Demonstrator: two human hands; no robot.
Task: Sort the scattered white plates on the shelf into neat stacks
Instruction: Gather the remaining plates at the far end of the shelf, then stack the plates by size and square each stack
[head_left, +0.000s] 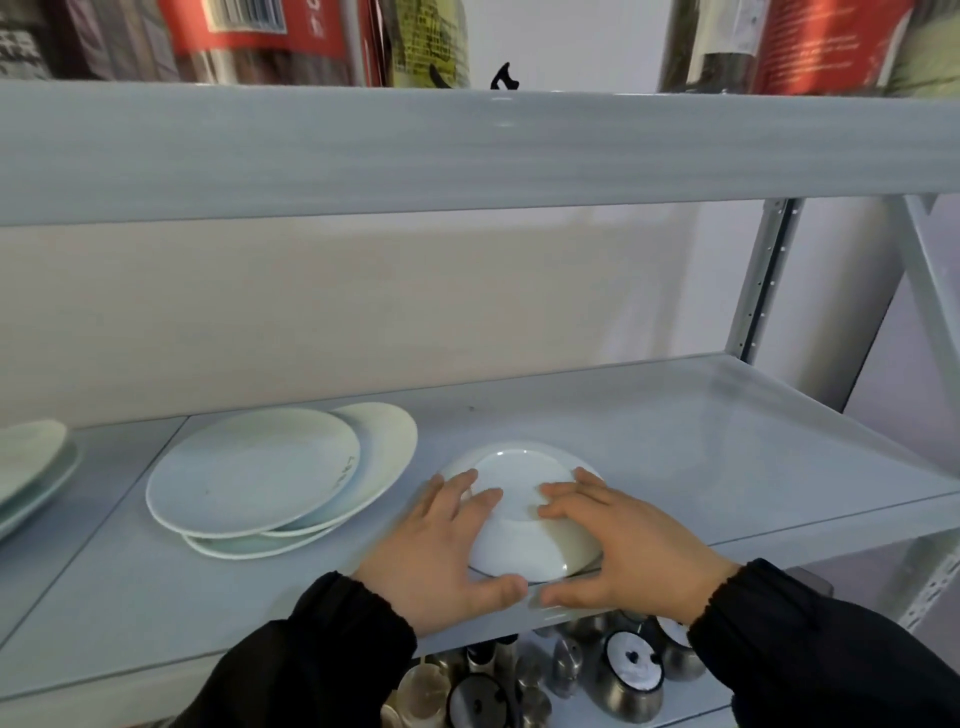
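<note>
Shelf (675, 447): grey metal, middle tier; all plates seen rest on it.
Upturned plate (524, 519): at 6 o'clock near the front edge, lying base up, apart from the other plates.
Left hand (441, 551): at 7 o'clock of that plate, fingers spread over its rim and base, thumb at the near edge. Grip wide, resting on the plate, not closed round it.
Right hand (618, 545): at 5 o'clock of the plate, same posture, grip wide and flat on it.
Loose pile (254, 478): at 9 o'clock of the hands, about three plates overlapping, edges offset (not a neat stack).
Far-left plates (31, 467): at 9 o'clock, cut by the frame edge; count unclear.
Progress: judged early. No tidy stack is visible.
Remaining: turn or lift the upturned plate, square up the loose pile, join the strays.
Risk: plate sits close to the shelf's front edge; metal pots (628, 670) stand below.
</note>
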